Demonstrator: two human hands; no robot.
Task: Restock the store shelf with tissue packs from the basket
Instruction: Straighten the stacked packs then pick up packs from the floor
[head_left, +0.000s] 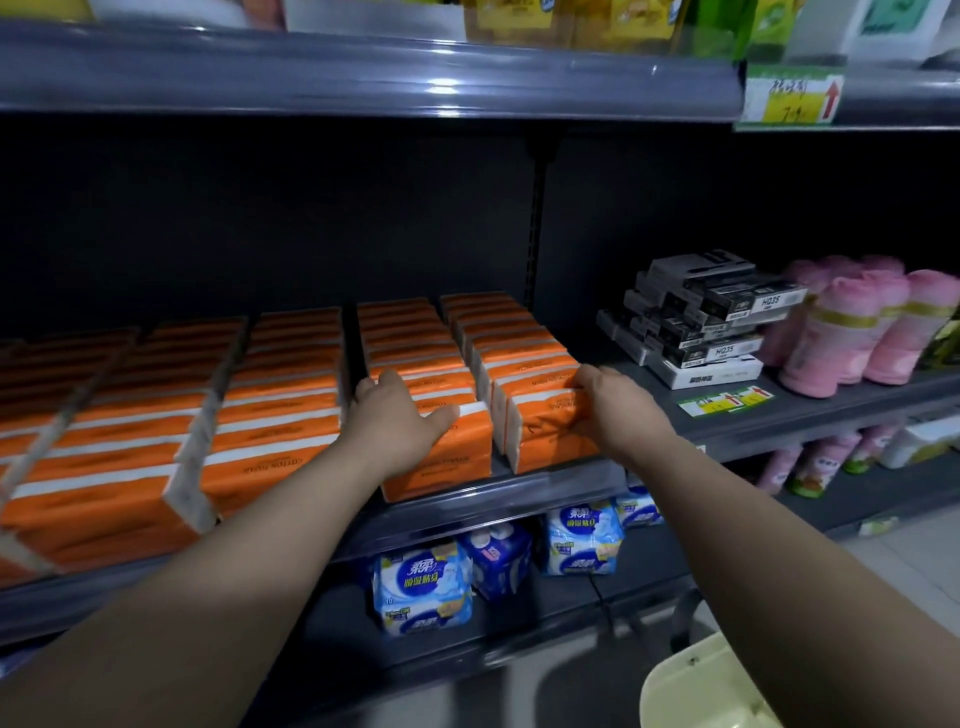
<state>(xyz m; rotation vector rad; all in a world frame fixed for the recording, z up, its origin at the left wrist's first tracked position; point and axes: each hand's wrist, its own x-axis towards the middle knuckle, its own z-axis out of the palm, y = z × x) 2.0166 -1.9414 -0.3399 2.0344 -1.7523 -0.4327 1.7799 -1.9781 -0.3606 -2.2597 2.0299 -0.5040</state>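
Orange tissue packs (280, 415) fill the shelf (519, 493). Left hand (400, 415), fingers straight, presses one row; right hand (618, 410) curls round the end row's front pack (550, 441). An uneven tug could tip that pack over the shelf lip.

Bare hands, bare forearms
The left hand (400, 415) and right hand (615, 410) are bare. Back from each grip the wrists are bare too, and the left forearm (234, 571) and right forearm (779, 530) are uncovered all the way to the picture's lower edge.
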